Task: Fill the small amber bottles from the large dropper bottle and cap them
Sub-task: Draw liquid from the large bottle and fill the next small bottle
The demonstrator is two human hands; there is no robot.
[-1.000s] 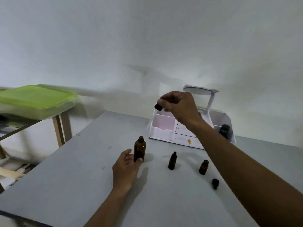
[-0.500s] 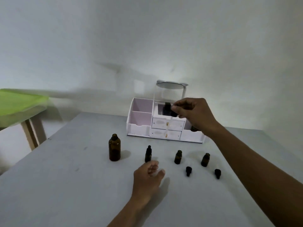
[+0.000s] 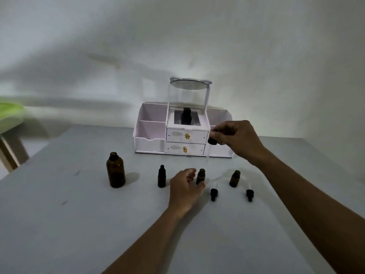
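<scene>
At the back of the grey bench (image 3: 59,214) we see a white organizer (image 3: 150,139) with two gold-knobbed drawers (image 3: 187,136), a round mirror (image 3: 190,85) above, and a green lid (image 3: 9,111) far left.

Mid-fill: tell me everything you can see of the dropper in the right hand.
The dropper has a black top and a thin, clear, glass-looking tube, faint against the white organizer. The right hand pinches the black top and holds the dropper in the air, nearly upright, with the tube pointing down. The tip seems to hang just above the open middle small amber bottle, and no contact is visible. I cannot tell whether there is liquid inside.
</scene>
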